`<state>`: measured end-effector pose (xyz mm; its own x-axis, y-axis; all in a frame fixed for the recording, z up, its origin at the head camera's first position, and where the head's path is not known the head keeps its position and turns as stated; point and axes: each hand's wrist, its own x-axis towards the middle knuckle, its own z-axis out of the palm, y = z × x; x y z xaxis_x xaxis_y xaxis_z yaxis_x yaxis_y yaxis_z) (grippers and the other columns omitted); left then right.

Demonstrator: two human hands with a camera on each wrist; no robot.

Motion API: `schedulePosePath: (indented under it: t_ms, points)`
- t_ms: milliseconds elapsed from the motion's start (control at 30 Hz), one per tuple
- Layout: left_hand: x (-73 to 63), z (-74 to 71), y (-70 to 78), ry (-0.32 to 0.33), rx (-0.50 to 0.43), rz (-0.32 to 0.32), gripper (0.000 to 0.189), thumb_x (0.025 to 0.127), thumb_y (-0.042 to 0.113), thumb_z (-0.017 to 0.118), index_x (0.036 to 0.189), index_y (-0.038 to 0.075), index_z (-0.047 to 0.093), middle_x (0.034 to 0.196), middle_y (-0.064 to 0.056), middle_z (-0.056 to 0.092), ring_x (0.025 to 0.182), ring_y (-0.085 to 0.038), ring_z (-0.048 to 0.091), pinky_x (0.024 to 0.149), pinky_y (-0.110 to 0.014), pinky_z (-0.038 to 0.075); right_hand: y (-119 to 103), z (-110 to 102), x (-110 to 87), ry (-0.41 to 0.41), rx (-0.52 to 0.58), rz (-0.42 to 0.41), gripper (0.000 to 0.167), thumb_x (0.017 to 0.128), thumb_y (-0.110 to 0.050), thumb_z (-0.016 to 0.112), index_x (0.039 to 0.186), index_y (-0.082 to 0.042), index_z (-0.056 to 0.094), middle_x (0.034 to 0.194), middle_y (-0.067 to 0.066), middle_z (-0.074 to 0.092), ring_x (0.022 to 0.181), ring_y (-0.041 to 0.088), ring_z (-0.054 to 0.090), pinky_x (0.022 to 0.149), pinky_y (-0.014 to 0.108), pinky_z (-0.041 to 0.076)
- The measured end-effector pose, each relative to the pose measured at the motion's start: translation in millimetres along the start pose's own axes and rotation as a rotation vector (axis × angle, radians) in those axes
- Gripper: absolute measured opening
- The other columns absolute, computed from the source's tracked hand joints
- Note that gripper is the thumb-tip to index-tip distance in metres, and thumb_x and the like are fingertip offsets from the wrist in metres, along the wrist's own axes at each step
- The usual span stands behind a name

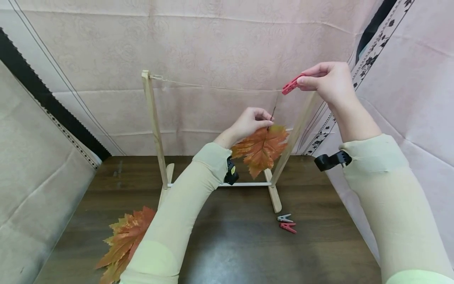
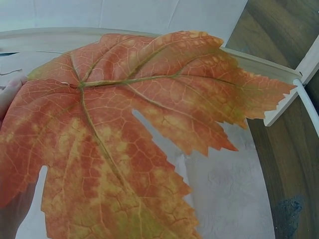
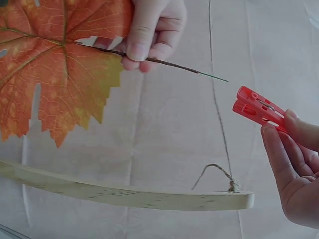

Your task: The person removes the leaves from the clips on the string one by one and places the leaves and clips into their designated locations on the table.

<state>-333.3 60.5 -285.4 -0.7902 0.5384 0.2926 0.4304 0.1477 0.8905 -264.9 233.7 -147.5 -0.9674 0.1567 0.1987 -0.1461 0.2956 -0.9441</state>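
An orange artificial maple leaf (image 1: 261,149) hangs from my left hand (image 1: 251,120), whose thumb and fingers pinch its thin dark stem (image 3: 172,64). The stem's bare green tip points up toward the string (image 1: 213,86). My right hand (image 1: 331,81) grips a red plastic clothespin (image 3: 259,107) between thumb and fingers at the string's right end. From the right wrist view, the clothespin and the stem tip are apart. The leaf's veined face (image 2: 114,114) fills most of the left wrist view, with only some fingers visible at the left edge.
A wooden stand holds the string between its left post (image 1: 153,126) and right post (image 1: 296,136), joined low by a white rod (image 1: 248,184). More maple leaves (image 1: 124,244) lie at the table's left front. A grey clothespin (image 1: 285,218) and another red clothespin (image 1: 288,227) lie right of centre.
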Motion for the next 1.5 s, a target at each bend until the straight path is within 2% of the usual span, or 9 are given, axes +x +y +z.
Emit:
schedulePosePath:
  t_ms: [233, 400, 533, 667, 800, 1000, 1200, 1400, 1500]
  points:
    - [-5.7, -6.0, -0.2, -0.008, 0.020, -0.004, 0.012, 0.088, 0.008, 0.063, 0.094, -0.002, 0.067, 0.097, -0.014, 0.068, 0.080, -0.011, 0.059, 0.075, -0.019, 0.049, -6.8, -2.6, -3.9, -0.008, 0.159, -0.057, 0.011, 0.072, -0.001, 0.077, 0.072, -0.010, 0.071, 0.066, -0.005, 0.069, 0.056, 0.007, 0.067, 0.059, 0.015, 0.052]
    - [-9.7, -8.6, -1.1, -0.012, 0.009, -0.008, 0.013, 0.088, 0.008, 0.064, 0.095, -0.003, 0.067, 0.097, -0.015, 0.068, 0.080, -0.010, 0.060, 0.075, -0.019, 0.049, -12.3, -3.8, -8.1, -0.015, 0.216, -0.081, 0.012, 0.072, 0.002, 0.077, 0.073, -0.009, 0.071, 0.066, -0.003, 0.070, 0.056, 0.008, 0.067, 0.060, 0.015, 0.053]
    - [-13.5, -10.4, -3.1, -0.011, -0.017, -0.020, 0.014, 0.087, 0.008, 0.065, 0.095, -0.003, 0.067, 0.090, -0.012, 0.069, 0.076, -0.008, 0.060, 0.074, -0.019, 0.048, -13.5, -6.5, -12.4, -0.030, 0.242, -0.082, 0.014, 0.069, 0.001, 0.080, 0.076, -0.008, 0.071, 0.068, -0.002, 0.070, 0.058, 0.009, 0.068, 0.061, 0.016, 0.053]
    - [-17.7, -12.9, -4.9, -0.003, -0.029, -0.013, 0.014, 0.086, 0.010, 0.066, 0.094, -0.002, 0.068, 0.078, -0.003, 0.068, 0.071, -0.007, 0.059, 0.074, -0.019, 0.047, -9.4, -10.3, -18.3, -0.065, 0.267, -0.119, 0.019, 0.069, 0.002, 0.079, 0.083, -0.007, 0.070, 0.073, -0.001, 0.071, 0.063, 0.008, 0.067, 0.063, 0.016, 0.053]
    - [-21.3, -16.0, -7.2, 0.005, -0.054, -0.005, 0.014, 0.087, 0.011, 0.066, 0.093, -0.002, 0.068, 0.073, 0.002, 0.066, 0.069, -0.006, 0.059, 0.073, -0.019, 0.047, 0.1, -11.0, -23.4, -0.113, 0.312, -0.167, 0.022, 0.074, 0.006, 0.074, 0.091, -0.005, 0.067, 0.079, 0.001, 0.068, 0.070, 0.009, 0.066, 0.067, 0.015, 0.053]
    - [-25.1, -22.7, -7.0, 0.012, -0.039, -0.022, 0.015, 0.087, 0.007, 0.065, 0.094, -0.006, 0.067, 0.077, -0.004, 0.069, 0.070, -0.007, 0.060, 0.073, -0.019, 0.048, 13.9, -12.6, -30.0, -0.181, 0.420, -0.188, 0.022, 0.078, 0.008, 0.069, 0.097, -0.003, 0.068, 0.082, 0.006, 0.065, 0.074, 0.012, 0.067, 0.071, 0.021, 0.055]
    - [-28.8, -33.3, -5.1, -0.036, 0.016, -0.045, 0.012, 0.089, 0.005, 0.062, 0.092, -0.006, 0.066, 0.087, -0.014, 0.070, 0.072, -0.010, 0.062, 0.070, -0.021, 0.050, 27.0, -21.4, -36.1, -0.209, 0.423, -0.186, 0.020, 0.081, 0.007, 0.066, 0.096, -0.004, 0.070, 0.084, 0.006, 0.066, 0.074, 0.012, 0.066, 0.071, 0.020, 0.054]
    - [-34.4, -44.1, -4.3, -0.063, 0.095, -0.073, 0.010, 0.089, 0.003, 0.061, 0.090, -0.006, 0.065, 0.086, -0.016, 0.070, 0.068, -0.009, 0.062, 0.067, -0.022, 0.051, 39.0, -26.0, -36.6, -0.232, 0.443, -0.182, 0.024, 0.081, 0.013, 0.062, 0.097, -0.002, 0.071, 0.083, 0.006, 0.068, 0.074, 0.012, 0.067, 0.071, 0.021, 0.055]
    - [-37.2, -48.3, -5.0, -0.069, 0.117, -0.093, 0.011, 0.090, 0.003, 0.060, 0.090, -0.006, 0.065, 0.086, -0.016, 0.070, 0.067, -0.010, 0.063, 0.068, -0.024, 0.053, 45.5, -26.7, -37.9, -0.239, 0.382, -0.174, 0.026, 0.081, 0.013, 0.062, 0.097, -0.005, 0.071, 0.084, 0.003, 0.068, 0.075, 0.010, 0.066, 0.071, 0.019, 0.054]
